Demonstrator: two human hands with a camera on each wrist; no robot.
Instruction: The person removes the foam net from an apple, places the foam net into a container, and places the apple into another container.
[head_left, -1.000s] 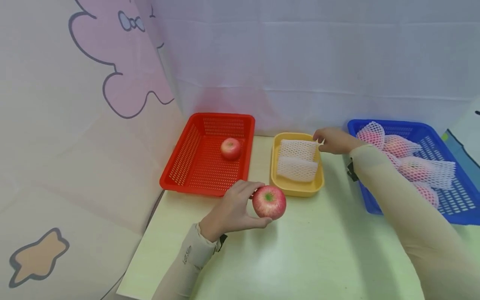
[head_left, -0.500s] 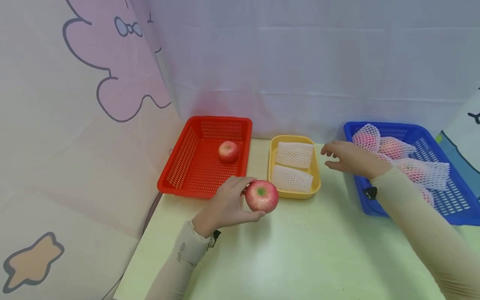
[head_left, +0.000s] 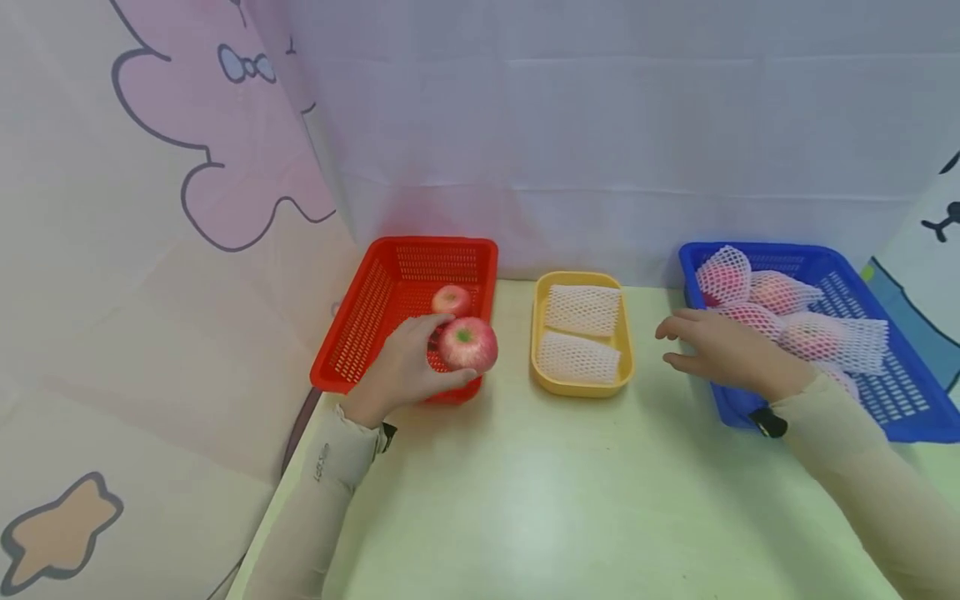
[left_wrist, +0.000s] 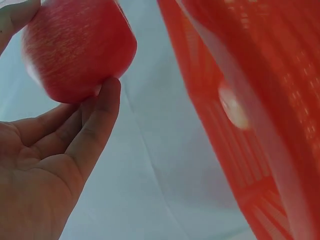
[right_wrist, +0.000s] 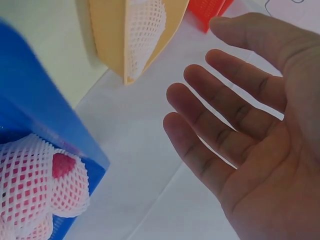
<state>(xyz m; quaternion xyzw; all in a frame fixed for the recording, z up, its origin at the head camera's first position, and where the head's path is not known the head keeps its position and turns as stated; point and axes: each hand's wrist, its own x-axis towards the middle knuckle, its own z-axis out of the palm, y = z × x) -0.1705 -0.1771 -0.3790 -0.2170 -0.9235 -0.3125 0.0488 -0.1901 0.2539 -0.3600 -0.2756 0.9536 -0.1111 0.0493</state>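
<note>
Since the earlier frame, a round red apple [head_left: 471,345] has come leftward to the near edge of the red perforated plastic basket [head_left: 435,242], pinched between the left hand's [head_left: 401,367] thumb and fingers — opposed support probably suits its roundness. The right hand [head_left: 738,350], spread and holding nothing, has drawn off from the yellow plastic tray [head_left: 581,389] — nearer blue-basket apples [head_left: 750,321], likely cushioned by white foam netting [head_left: 864,345].

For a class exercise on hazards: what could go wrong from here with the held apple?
The round red apple, pinched by the left hand, could slip if the grip loosens. It is near the rim of the red perforated plastic basket, so it might knock that edge. A second round red apple lies inside; a drop could bruise both.
</note>
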